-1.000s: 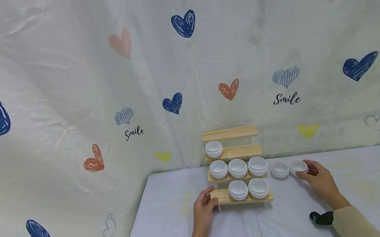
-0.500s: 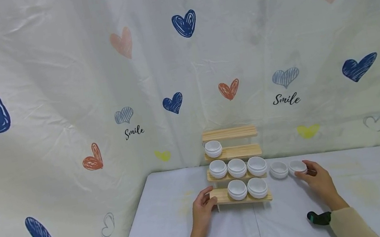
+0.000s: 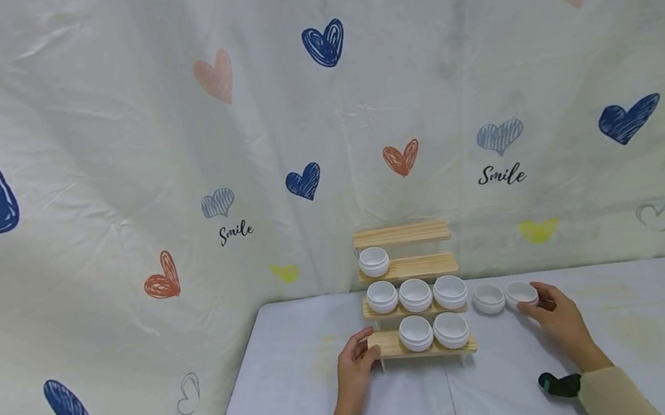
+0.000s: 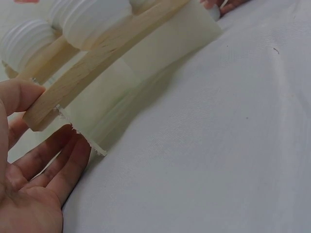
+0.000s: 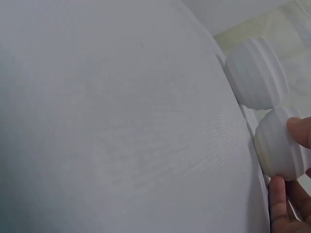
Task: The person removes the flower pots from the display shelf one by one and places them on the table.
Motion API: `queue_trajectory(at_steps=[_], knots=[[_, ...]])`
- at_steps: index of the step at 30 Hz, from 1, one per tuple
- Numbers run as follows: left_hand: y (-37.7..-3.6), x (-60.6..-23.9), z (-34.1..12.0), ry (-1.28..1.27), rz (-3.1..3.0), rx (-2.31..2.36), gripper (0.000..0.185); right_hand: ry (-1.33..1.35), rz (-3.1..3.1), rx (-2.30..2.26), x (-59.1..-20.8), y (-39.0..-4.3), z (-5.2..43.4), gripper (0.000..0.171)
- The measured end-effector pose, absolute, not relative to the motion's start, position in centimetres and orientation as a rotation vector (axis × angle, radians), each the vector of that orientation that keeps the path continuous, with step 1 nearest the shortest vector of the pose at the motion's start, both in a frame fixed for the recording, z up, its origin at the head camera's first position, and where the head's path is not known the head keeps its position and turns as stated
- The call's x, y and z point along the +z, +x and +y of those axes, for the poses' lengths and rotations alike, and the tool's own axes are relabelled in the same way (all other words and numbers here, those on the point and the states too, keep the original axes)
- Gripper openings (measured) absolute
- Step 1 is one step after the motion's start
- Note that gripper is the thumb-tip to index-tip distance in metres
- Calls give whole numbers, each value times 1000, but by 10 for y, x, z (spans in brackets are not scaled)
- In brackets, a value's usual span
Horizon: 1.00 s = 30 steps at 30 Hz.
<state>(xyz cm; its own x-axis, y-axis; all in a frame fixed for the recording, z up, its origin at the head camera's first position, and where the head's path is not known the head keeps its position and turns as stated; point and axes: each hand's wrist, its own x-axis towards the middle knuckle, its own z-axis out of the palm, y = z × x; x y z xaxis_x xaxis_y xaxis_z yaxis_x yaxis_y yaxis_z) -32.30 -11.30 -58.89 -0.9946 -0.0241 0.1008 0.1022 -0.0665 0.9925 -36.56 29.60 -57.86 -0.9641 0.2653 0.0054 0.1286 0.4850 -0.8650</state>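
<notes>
A tiered wooden display stand (image 3: 407, 268) stands near the back of the table, its planks stepping upward. My left hand (image 3: 352, 373) grips the left end of the lowest plank (image 4: 73, 92), thumb and fingers at its edges. Two small white bowls (image 3: 416, 332) sit on that plank, three more (image 3: 415, 294) on the plank behind, and one bowl (image 3: 374, 261) higher up at the left. To the right of the stand, my right hand (image 3: 561, 323) holds a white bowl (image 5: 278, 145) between thumb and fingers, low at the tabletop. Its neighbour, another white bowl (image 5: 253, 75), is close beside it.
White cloth covers the table (image 3: 304, 357). A pale curtain (image 3: 416, 78) printed with hearts hangs right behind the stand. Black straps (image 3: 559, 383) with small devices circle both wrists. The top plank (image 3: 402, 234) of the stand bears no bowl.
</notes>
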Motion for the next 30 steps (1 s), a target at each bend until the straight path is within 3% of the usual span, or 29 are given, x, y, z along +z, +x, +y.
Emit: queue_trajectory(at_steps=[20,30], knots=[[-324,-589,-113,-93,-2085,-2221,43,-378,-2575,1549,-577,-360,301,83],[-326,-591,-112,-80,-2082,-2236,43,-462,-2411,1705,-574,-344,300,66]])
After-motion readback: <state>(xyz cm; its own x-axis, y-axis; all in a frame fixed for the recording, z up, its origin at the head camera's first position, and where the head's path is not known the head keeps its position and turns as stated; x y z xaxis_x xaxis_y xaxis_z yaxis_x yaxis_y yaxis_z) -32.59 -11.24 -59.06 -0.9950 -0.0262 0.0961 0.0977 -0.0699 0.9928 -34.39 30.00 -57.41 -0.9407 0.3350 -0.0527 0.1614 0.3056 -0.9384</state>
